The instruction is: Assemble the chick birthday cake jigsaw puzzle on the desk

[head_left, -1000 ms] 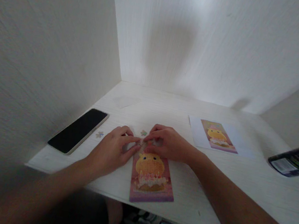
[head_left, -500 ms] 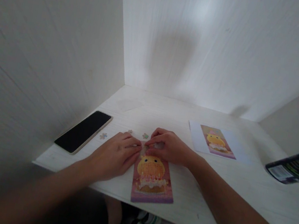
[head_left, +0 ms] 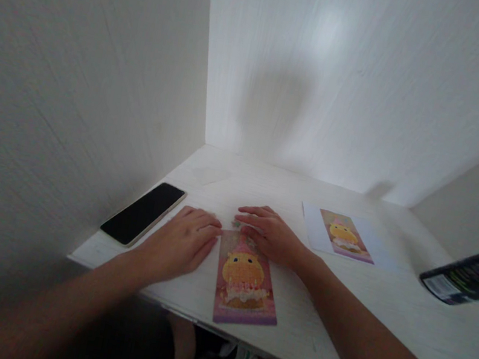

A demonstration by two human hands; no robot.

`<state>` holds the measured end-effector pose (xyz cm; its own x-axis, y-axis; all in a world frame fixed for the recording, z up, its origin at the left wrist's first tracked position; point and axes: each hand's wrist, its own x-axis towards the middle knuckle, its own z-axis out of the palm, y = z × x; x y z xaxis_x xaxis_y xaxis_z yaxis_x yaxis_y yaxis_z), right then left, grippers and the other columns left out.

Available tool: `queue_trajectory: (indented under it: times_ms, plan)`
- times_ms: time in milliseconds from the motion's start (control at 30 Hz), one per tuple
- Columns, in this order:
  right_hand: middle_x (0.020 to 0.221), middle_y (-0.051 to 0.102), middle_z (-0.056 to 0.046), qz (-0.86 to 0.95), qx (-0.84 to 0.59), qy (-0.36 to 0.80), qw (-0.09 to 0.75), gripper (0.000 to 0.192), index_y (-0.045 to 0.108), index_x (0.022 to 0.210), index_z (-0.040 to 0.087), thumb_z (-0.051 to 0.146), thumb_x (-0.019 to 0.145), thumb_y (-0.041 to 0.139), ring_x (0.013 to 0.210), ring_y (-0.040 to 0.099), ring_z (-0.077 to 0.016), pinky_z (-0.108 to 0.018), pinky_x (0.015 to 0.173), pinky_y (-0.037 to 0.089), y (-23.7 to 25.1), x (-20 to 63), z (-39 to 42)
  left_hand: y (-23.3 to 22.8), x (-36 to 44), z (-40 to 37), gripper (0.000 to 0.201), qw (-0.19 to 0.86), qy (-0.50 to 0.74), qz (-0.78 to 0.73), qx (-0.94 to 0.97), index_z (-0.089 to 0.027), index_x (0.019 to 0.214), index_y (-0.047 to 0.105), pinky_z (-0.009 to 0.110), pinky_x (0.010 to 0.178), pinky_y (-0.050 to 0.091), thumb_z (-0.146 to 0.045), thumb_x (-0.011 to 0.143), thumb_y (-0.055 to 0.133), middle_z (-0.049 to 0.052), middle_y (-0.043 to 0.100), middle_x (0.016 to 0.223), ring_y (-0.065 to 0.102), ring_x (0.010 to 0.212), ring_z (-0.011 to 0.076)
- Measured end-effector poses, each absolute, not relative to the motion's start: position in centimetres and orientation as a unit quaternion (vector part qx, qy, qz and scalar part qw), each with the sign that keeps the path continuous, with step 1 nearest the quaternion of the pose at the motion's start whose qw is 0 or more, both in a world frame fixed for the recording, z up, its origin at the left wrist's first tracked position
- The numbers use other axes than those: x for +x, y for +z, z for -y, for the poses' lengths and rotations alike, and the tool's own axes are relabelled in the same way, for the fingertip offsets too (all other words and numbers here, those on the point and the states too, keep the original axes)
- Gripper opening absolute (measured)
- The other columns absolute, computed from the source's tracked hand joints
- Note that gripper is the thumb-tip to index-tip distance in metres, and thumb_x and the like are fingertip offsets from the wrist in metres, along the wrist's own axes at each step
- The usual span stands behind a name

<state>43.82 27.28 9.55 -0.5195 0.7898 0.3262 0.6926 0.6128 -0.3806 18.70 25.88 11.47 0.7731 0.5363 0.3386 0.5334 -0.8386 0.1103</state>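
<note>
A jigsaw puzzle (head_left: 243, 293) lies flat near the table's front edge, showing a yellow cartoon animal above a cake with candles. My left hand (head_left: 187, 241) rests on the table at its upper left, thumb reaching the corner and fingers loosely bent, with no piece visible in them. Over the puzzle's upper right is my right hand (head_left: 273, 237), fingers apart and holding nothing I can see. A small loose puzzle piece (head_left: 236, 224) shows beneath its fingers, just above the puzzle's top edge.
A phone (head_left: 144, 212) with a dark screen lies on the left. To the right is a white sheet with a printed reference picture (head_left: 344, 235) of the same design. A dark can (head_left: 466, 276) stands at the far right. White panels (head_left: 286, 65) enclose the table (head_left: 300, 312).
My fingers have parted at the puzzle's top, uncovering more of its upper part. My left hand has shifted slightly left and up, over where loose pieces lay. The view has shifted slightly.
</note>
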Motion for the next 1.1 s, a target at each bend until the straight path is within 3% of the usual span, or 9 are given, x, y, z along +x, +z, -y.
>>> queue_trajectory:
  times_ms: [133, 233, 333, 500, 700, 967, 1100]
  plan:
    - [0.122, 0.066, -0.006, 0.871, -0.446, 0.063, 0.198, 0.028, 0.071, 0.111, 0.028, 0.030, 0.095, 0.048, 0.112, 0.057, -0.0226, -0.044, 0.098, 0.042, 9.5, 44.2, -27.8, 11.9, 16.6, -28.9, 0.033, -0.002, 0.157, -0.359, 0.920, -0.018, 0.115, 0.063, 0.042, 0.095, 0.039, -0.012, 0.087, 0.047, 0.007, 0.066, 0.117, 0.057, 0.109, 0.0245]
    - [0.109, 0.071, -0.005, 0.856, -0.465, 0.053, 0.218, 0.023, 0.075, 0.099, 0.025, 0.029, 0.093, 0.054, 0.103, 0.061, -0.0209, -0.040, 0.094, 0.045, 9.4, 44.8, -28.3, 13.0, 15.0, -30.1, 0.036, 0.032, 0.115, -0.385, 0.915, -0.017, 0.113, 0.065, 0.037, 0.094, 0.041, -0.009, 0.082, 0.048, 0.008, 0.067, 0.114, 0.059, 0.108, 0.0240]
    - [0.098, 0.073, -0.005, 0.836, -0.486, 0.065, 0.246, 0.018, 0.075, 0.092, 0.023, 0.024, 0.089, 0.057, 0.094, 0.063, -0.0195, -0.037, 0.089, 0.048, 9.4, 45.3, -28.6, 14.3, 13.8, -30.1, 0.032, 0.067, 0.067, -0.405, 0.909, -0.017, 0.106, 0.068, 0.031, 0.084, 0.045, -0.011, 0.080, 0.050, 0.008, 0.070, 0.103, 0.063, 0.094, 0.0218]
    - [0.098, 0.073, -0.006, 0.798, -0.519, 0.111, 0.284, 0.025, 0.071, 0.103, 0.020, 0.013, 0.084, 0.056, 0.086, 0.065, -0.0181, -0.035, 0.081, 0.051, 9.3, 45.3, -28.4, 15.5, 12.5, -29.5, 0.027, 0.097, 0.032, -0.414, 0.904, -0.018, 0.103, 0.069, 0.028, 0.074, 0.045, -0.019, 0.081, 0.054, 0.006, 0.070, 0.094, 0.063, 0.083, 0.0193]
    - [0.093, 0.072, -0.007, 0.772, -0.518, 0.179, 0.322, 0.028, 0.069, 0.105, 0.018, 0.010, 0.080, 0.058, 0.077, 0.063, -0.0154, -0.031, 0.071, 0.052, 9.0, 45.3, -28.3, 15.0, 11.8, -29.6, 0.026, 0.055, 0.068, -0.409, 0.908, -0.018, 0.103, 0.069, 0.033, 0.079, 0.045, -0.020, 0.080, 0.056, 0.009, 0.068, 0.099, 0.062, 0.087, 0.0230]
    - [0.098, 0.071, -0.007, 0.794, -0.501, 0.159, 0.305, 0.021, 0.071, 0.099, 0.020, 0.015, 0.085, 0.057, 0.082, 0.063, -0.0165, -0.032, 0.075, 0.050, 8.7, 45.6, -28.5, 14.0, 12.6, -29.5, 0.019, 0.045, 0.020, -0.383, 0.922, -0.017, 0.082, 0.071, 0.033, 0.079, 0.045, -0.013, 0.080, 0.053, 0.009, 0.064, 0.094, 0.060, 0.084, 0.0211]
    - [0.101, 0.070, -0.008, 0.805, -0.487, 0.118, 0.318, 0.019, 0.071, 0.101, 0.020, 0.018, 0.086, 0.059, 0.091, 0.062, -0.0192, -0.038, 0.084, 0.049, 8.9, 45.1, -28.4, 13.6, 12.5, -29.9, 0.020, 0.054, 0.034, -0.391, 0.918, -0.018, 0.087, 0.071, 0.031, 0.079, 0.045, -0.013, 0.080, 0.052, 0.008, 0.063, 0.093, 0.059, 0.084, 0.0200]
